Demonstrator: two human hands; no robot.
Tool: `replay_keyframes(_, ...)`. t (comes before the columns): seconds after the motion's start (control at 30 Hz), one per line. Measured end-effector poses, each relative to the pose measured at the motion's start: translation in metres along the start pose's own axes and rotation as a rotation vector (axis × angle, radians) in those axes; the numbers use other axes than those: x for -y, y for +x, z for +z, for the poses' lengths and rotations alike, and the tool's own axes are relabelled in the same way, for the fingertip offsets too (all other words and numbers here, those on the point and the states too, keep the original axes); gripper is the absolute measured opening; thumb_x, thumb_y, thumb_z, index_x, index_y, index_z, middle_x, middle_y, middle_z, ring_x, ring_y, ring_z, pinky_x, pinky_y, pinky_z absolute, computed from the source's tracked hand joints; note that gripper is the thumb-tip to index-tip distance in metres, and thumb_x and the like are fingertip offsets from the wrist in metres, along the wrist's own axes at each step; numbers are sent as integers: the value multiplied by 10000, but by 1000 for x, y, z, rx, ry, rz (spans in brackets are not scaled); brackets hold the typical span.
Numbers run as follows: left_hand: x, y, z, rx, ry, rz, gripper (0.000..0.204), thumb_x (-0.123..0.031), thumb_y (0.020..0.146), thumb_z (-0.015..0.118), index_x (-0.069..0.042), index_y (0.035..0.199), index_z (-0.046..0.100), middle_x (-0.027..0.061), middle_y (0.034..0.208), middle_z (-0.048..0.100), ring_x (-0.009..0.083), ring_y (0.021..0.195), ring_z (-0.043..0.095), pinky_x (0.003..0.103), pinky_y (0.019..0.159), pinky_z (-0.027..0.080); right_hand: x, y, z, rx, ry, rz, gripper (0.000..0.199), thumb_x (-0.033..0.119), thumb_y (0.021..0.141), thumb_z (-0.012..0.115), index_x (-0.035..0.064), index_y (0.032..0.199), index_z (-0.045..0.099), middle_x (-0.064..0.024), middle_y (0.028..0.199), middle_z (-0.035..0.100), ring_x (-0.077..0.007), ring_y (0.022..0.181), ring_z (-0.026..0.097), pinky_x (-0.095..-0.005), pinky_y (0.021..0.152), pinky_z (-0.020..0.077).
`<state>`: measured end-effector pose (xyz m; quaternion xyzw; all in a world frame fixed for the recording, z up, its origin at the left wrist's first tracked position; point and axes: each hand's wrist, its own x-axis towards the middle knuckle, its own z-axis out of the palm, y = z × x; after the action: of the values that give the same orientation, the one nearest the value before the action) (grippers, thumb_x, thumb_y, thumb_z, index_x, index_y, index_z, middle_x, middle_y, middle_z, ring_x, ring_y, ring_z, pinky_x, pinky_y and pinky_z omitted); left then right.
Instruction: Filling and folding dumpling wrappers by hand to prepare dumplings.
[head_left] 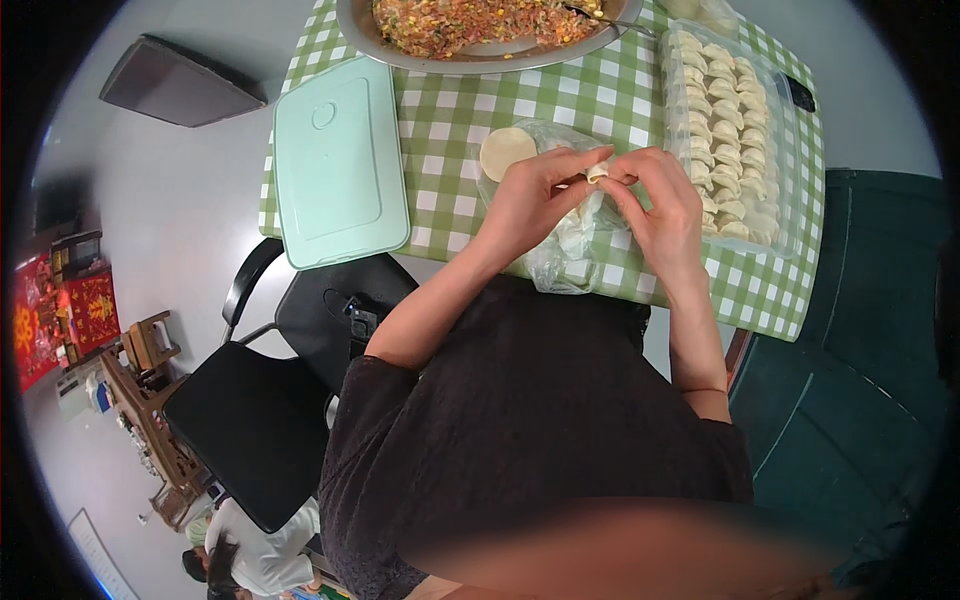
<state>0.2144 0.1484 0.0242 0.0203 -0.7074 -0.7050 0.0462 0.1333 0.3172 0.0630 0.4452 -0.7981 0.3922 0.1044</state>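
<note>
Just above the frame's centre, the left hand [528, 200] and right hand [660, 205] meet, fingertips pinched on a small dumpling [597, 173]; its filling is hidden by the fingers. Under them lies a clear bag [560, 262] of round wrappers [507, 152], mostly covered. At upper right a tray [785, 175] holds rows of dumplings; the filling bowl [480, 58] is cut off at the top edge.

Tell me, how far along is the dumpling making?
Done: rows of folded dumplings nearly fill the clear plastic tray. In hand: the left hand and right hand pinch one small pale dumpling. Left: a heap of chopped filling in the metal basin and round dough wrappers in a clear bag.
</note>
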Motion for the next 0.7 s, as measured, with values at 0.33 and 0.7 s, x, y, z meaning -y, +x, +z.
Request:
replay_keyframes(0.33,-1,2,-4,28,41,-58,392,-55,991,663,-22,1380,629,33,1216,678,80,1043,610,252,903,525,0,0,-1,-20,-43,-60,187,14,770,794,41,935,711,-70,915,657,-268,821,638,-375,683,528)
replay_keyframes(0.7,-2,1,4,114,-355,-174,503,-74,985,671,-34,1468,536,46,1351,639,146,1155,636,316,992,537,-1,-3,1,-86,3,-19,184,-6,771,788,21,933,707,-83,931,667,-283,799,636,-373,674,516)
